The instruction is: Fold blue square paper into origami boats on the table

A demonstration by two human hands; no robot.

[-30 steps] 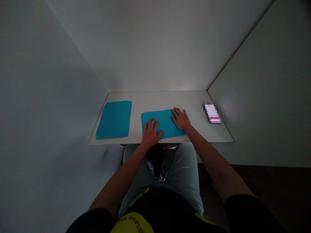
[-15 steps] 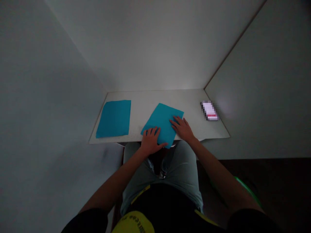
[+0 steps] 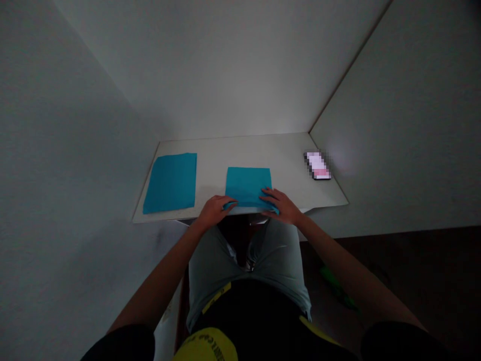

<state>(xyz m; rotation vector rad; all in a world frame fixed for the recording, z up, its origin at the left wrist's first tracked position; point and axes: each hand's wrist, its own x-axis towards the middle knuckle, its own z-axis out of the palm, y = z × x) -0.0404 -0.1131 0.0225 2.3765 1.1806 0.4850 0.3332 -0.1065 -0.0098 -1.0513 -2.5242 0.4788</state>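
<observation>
A blue sheet of paper lies square to me at the middle of the table's front edge. Its near edge is raised in a narrow strip, which looks curled or folded. My left hand pinches the near left corner between thumb and fingers. At the near right corner, my right hand has its fingers on top of the paper and its thumb by the edge, gripping it. Left of my hands rests a separate blue stack of paper, its edges slightly uneven.
The narrow white table stands against walls at the back and on both sides. A phone with a lit, blurred screen lies at its right end. My legs are under the front edge. A green thing is on the dark floor at right.
The middle sheet has turned from a slant to square. Its near edge is now lifted. My left hand has moved left to the corner, and both hands have gone from lying flat to gripping.
</observation>
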